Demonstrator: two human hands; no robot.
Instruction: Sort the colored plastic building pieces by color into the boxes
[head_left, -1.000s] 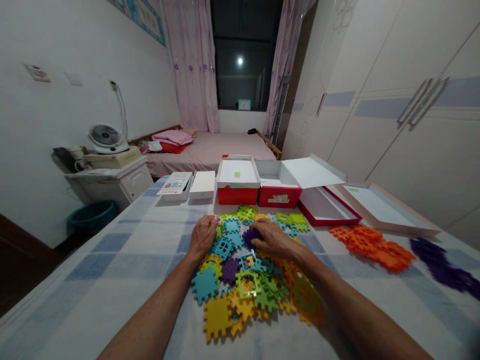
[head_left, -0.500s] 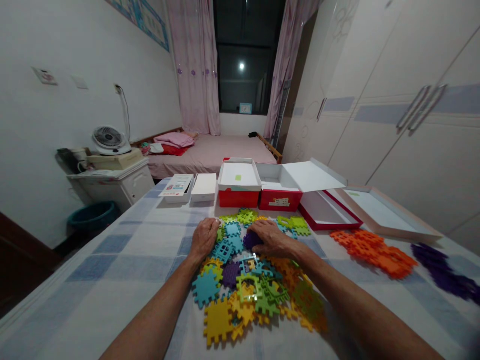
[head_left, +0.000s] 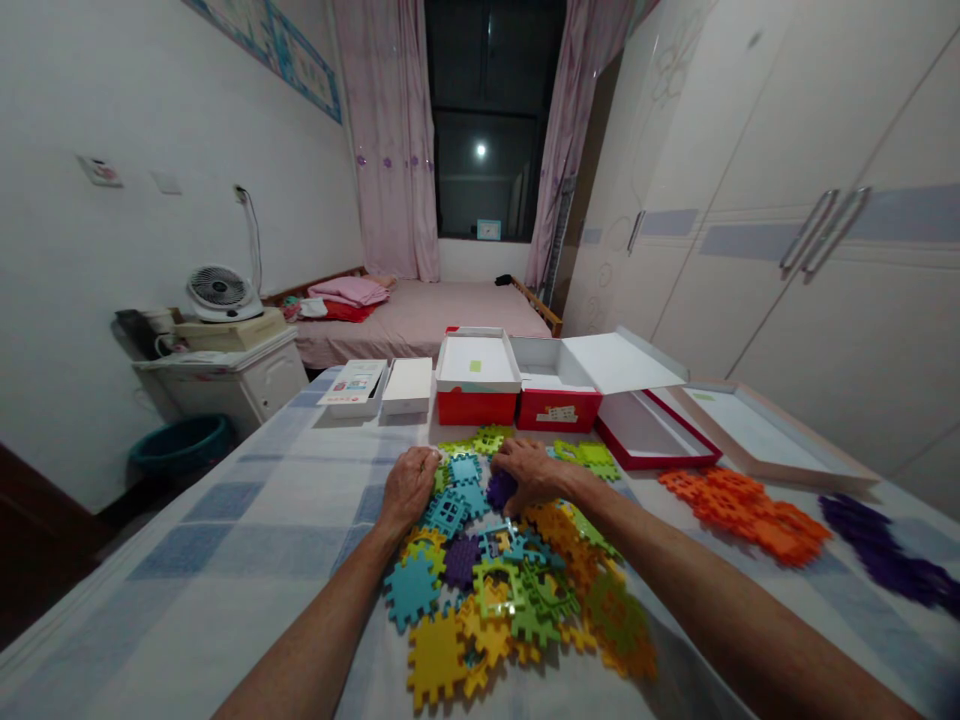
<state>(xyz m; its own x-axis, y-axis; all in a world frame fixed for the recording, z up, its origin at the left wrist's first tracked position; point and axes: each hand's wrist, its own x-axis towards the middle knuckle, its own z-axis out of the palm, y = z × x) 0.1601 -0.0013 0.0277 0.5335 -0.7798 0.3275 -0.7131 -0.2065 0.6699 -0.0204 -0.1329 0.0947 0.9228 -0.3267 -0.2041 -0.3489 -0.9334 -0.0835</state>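
Observation:
A heap of flat foam puzzle tiles in yellow, teal, green, orange and purple lies on the checked tablecloth. My left hand rests palm down on the heap's far left edge, fingers curled over green and teal tiles. My right hand lies on the far side of the heap with its fingers closed round a dark purple tile. A teal window-shaped tile sits between the two hands.
Sorted orange tiles and purple tiles lie at the right. Two open red boxes, a flat red lid, a shallow tray and two white boxes line the far edge. Beyond are a bed, a cabinet with a fan, and wardrobes.
The camera has tilted slightly, so everything sits a little lower in view. My right hand's fingers have curled tighter round the purple tile. My left hand has hardly moved.

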